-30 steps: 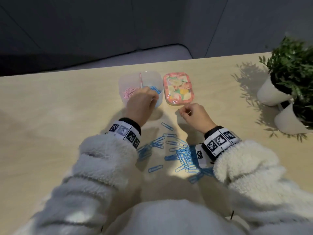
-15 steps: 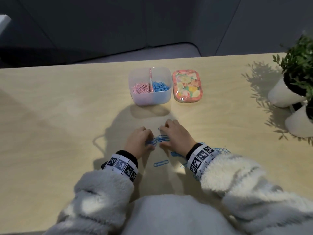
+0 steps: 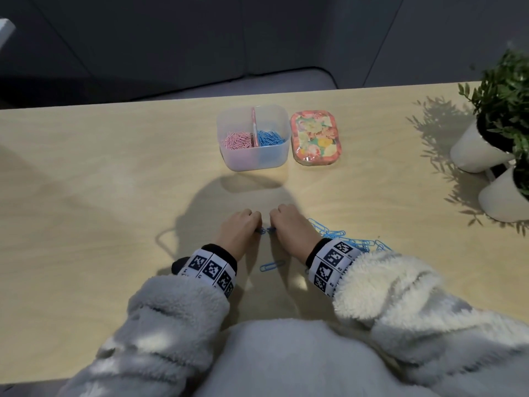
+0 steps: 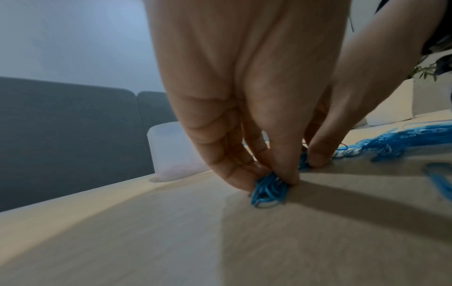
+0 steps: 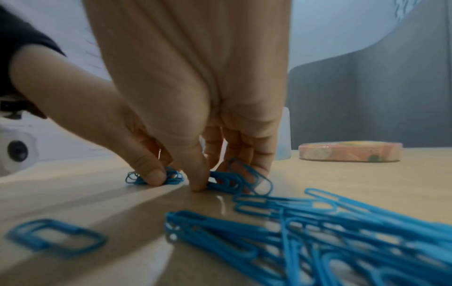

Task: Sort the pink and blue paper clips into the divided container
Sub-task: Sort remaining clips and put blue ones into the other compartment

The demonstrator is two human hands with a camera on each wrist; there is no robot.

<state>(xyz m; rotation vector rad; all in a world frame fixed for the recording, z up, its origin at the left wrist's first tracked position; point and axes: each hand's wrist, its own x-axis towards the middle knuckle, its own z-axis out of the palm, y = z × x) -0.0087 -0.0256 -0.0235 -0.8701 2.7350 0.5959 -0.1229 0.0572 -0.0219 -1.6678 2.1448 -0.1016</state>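
Observation:
The clear divided container (image 3: 253, 160) stands at mid-table, pink clips (image 3: 236, 139) left of its divider, blue clips (image 3: 270, 137) right. Both hands are down on the table, side by side. My left hand (image 3: 243, 229) pinches a small bunch of blue clips (image 4: 268, 190) between thumb and fingers. My right hand (image 3: 289, 226) pinches another bunch of blue clips (image 5: 228, 181) against the table. A loose pile of blue clips (image 3: 347, 239) lies just right of the right wrist, and a single blue clip (image 3: 271, 265) lies between the wrists.
A floral lid (image 3: 315, 142) lies right of the container. Two white plant pots (image 3: 478, 151) with green leaves stand at the right edge. A dark sofa is beyond the far table edge.
A second ago the left hand was at the container and the right near the lid. Both came back toward me, met over the loose blue clips, and now pinch small bunches.

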